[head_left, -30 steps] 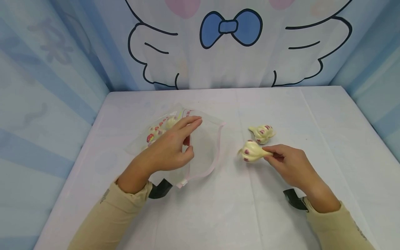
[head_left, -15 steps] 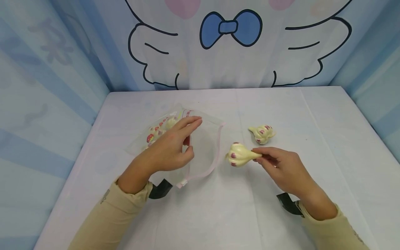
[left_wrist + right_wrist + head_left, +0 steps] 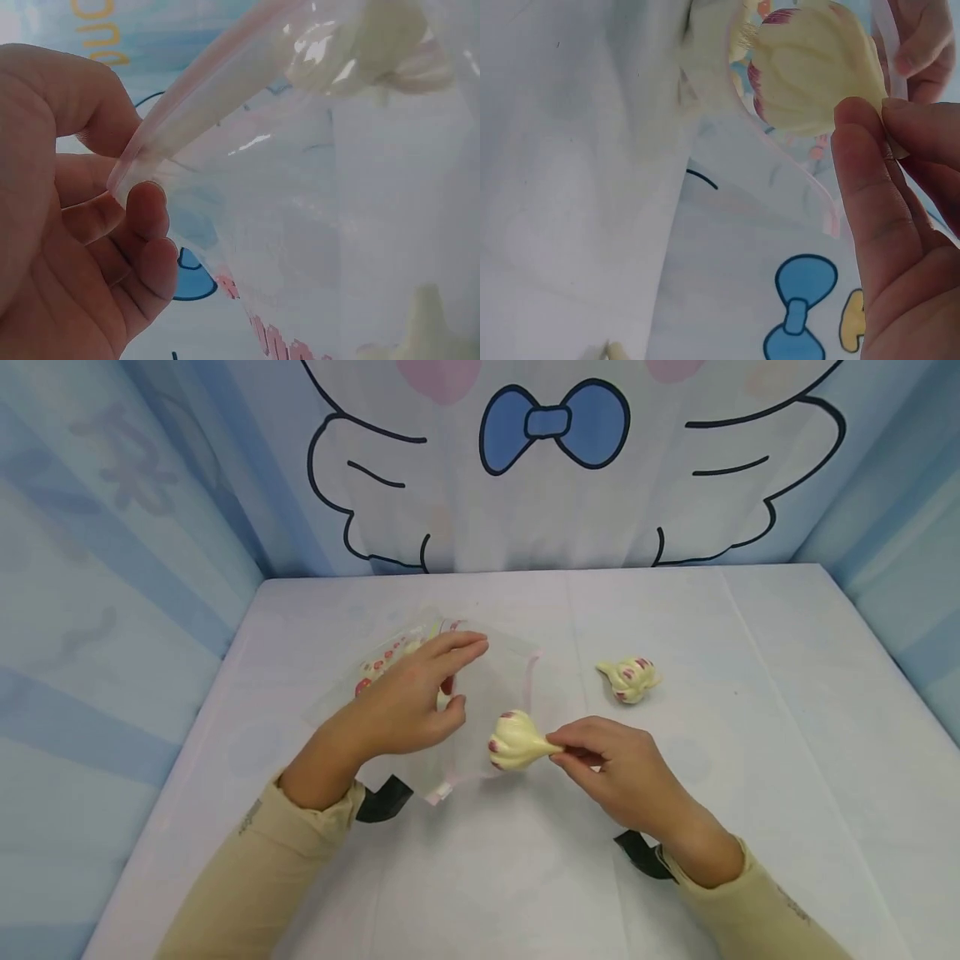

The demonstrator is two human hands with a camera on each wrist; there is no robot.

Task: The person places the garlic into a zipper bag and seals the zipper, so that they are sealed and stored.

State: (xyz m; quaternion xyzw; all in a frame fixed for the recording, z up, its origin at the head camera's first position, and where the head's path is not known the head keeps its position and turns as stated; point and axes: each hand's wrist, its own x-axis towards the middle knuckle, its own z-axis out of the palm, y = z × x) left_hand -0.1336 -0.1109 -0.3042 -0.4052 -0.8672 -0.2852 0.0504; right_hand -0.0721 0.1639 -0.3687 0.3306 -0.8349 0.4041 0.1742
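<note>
My right hand (image 3: 626, 768) pinches a garlic bulb (image 3: 517, 741), pale yellow with purple marks, by its stem between thumb and fingertips. The bulb points left and overlaps the pink-edged mouth of a clear zip bag (image 3: 491, 672). My left hand (image 3: 408, 697) holds that bag by its mouth; in the left wrist view the pink zip edge (image 3: 180, 90) runs between its thumb and fingers. The right wrist view shows the bulb (image 3: 810, 71) right at the bag's opening. A pale stem-like shape (image 3: 427, 322) shows low through the plastic.
A second garlic bulb (image 3: 631, 680) lies on the white table (image 3: 750, 693), behind my right hand. Red printed shapes (image 3: 367, 681) mark the left part of the bag. Patterned curtains (image 3: 547, 510) stand behind and at both sides of the table.
My right hand has carried the garlic bulb left, away from the second bulb and over to the bag's mouth. The left hand stays nearly in place with the bag.
</note>
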